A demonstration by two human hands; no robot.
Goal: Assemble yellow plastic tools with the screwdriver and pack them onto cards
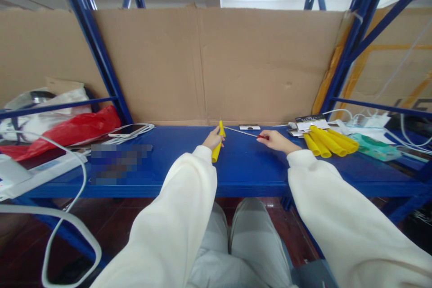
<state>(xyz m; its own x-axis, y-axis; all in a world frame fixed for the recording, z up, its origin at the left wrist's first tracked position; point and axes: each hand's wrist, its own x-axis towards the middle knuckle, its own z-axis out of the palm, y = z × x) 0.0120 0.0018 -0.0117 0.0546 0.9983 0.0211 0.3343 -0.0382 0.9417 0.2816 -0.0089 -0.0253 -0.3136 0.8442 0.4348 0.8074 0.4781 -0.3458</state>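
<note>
My left hand is closed around a yellow tapered tube, held slightly tilted above the blue shelf. What looks like a screwdriver, with a long thin metal shaft and a red handle, is in my right hand. Its shaft runs left towards the upper part of the tube; I cannot tell whether the tip touches it. Several more yellow tubes lie in a pile to the right of my right hand, beside a black-and-white card.
A small dark-and-white item lies by the cardboard wall. On the left are a phone with a white cable, a red bag and a power strip. A teal packet and white cables lie at right.
</note>
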